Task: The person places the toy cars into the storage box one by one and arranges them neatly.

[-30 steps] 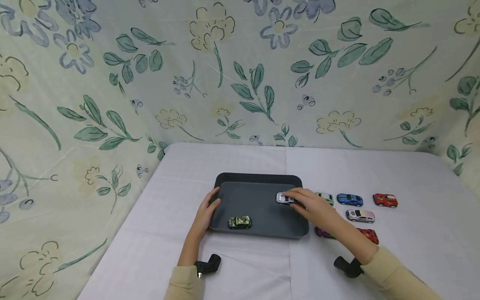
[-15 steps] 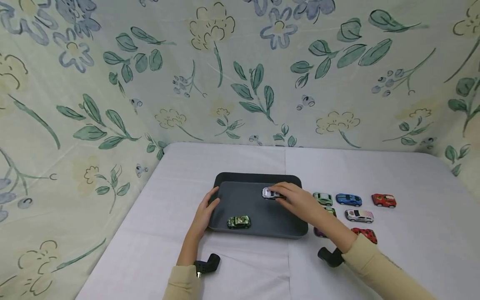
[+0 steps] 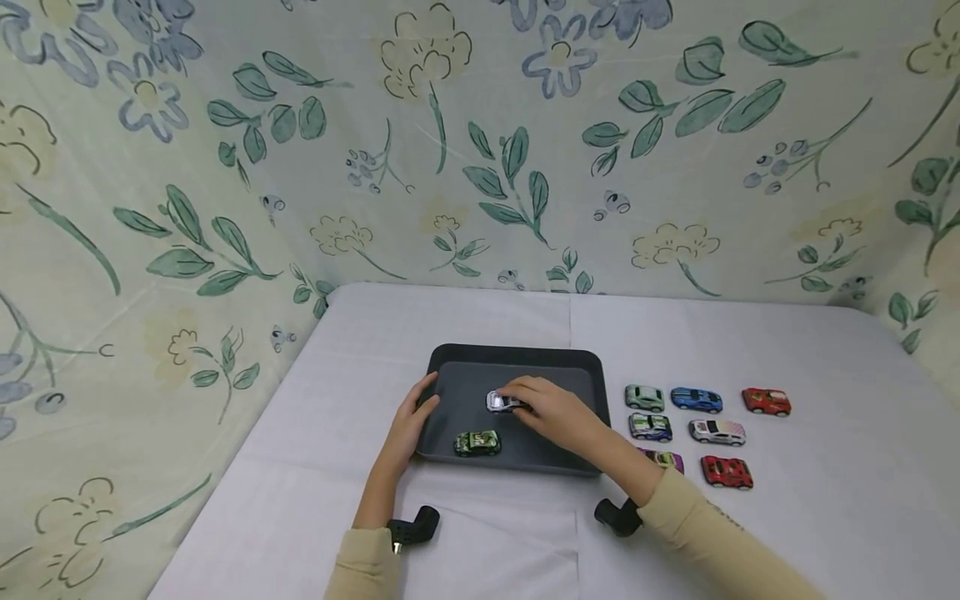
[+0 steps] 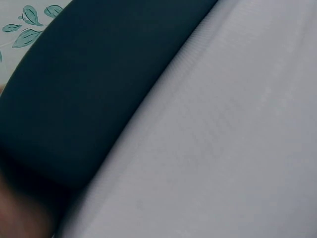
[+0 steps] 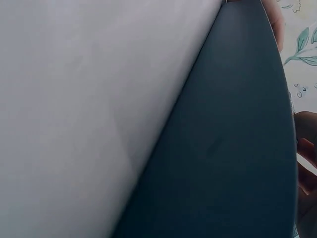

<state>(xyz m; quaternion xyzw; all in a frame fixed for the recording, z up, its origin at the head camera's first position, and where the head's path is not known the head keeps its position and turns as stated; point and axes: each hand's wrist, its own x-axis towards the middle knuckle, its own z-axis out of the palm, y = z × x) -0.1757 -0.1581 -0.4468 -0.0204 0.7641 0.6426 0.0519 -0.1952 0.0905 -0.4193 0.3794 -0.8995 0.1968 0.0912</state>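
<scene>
A dark grey tray (image 3: 525, 360) lies on the white table. My right hand (image 3: 542, 408) reaches into it and pinches a small white toy car (image 3: 501, 402) over the tray's middle. A green camouflage car (image 3: 477, 443) sits at the tray's front left. My left hand (image 3: 412, 425) rests on the tray's left rim with its thumb over the edge. The left wrist view shows only the tray's dark wall (image 4: 89, 84) and white cloth. The right wrist view shows the tray's floor (image 5: 233, 148) and a sliver of finger at the right edge.
Several toy cars stand in rows right of the tray: a pale green one (image 3: 645, 397), a blue one (image 3: 697, 400), red ones (image 3: 767, 402) (image 3: 726, 472), a white one (image 3: 718, 431). Floral cloth walls close in the back and left.
My right hand has carried the white car leftward, from the tray's right edge to its middle. The left hand has stayed on the rim.
</scene>
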